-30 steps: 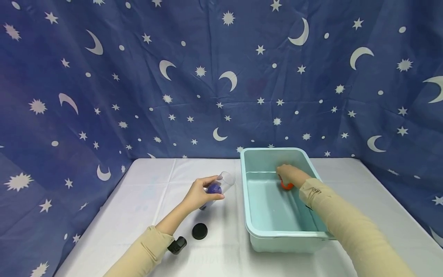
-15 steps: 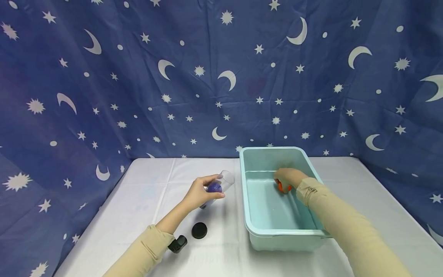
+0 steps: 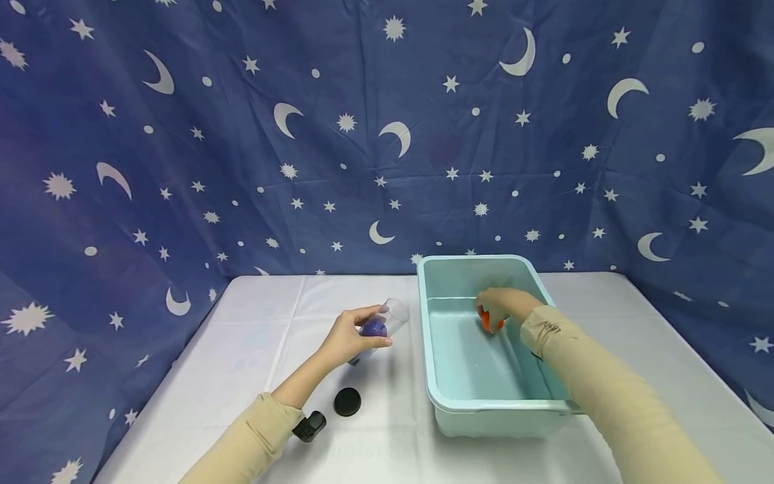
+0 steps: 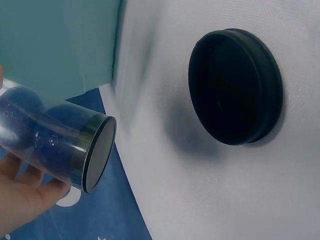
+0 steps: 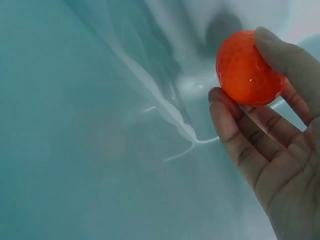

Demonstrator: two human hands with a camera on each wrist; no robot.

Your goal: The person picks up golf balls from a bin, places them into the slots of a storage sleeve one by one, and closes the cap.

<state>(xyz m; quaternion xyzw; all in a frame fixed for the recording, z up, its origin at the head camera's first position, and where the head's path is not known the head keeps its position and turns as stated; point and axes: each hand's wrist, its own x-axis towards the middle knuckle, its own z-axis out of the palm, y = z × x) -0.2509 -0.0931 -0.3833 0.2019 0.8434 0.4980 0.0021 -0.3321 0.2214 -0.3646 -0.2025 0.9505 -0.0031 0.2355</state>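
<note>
Right hand [image 3: 503,305] pinching orange ball [image 5: 250,70], left hand [image 3: 346,340] gripping tube [image 4: 65,137], bin wall [image 3: 425,329] between, cap [image 3: 347,402] nearby

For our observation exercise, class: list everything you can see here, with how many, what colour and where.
Backdrop: 1, blue with white moons and stars, at the back
Table: 1, white, before the backdrop
Bin: 1, light teal, on the table
Lid: 1, black, on the table
Black device: 1, black, near the lid
Tube: 1, clear, left of the bin, tilted
Blue balls: at least 2, blue, inside the tube
Orange ball: 1, orange, inside the bin
Left hand: 1, bare, holding the tube
Right hand: 1, bare, holding the orange ball
Sleeves: 2, beige, one per arm
</note>
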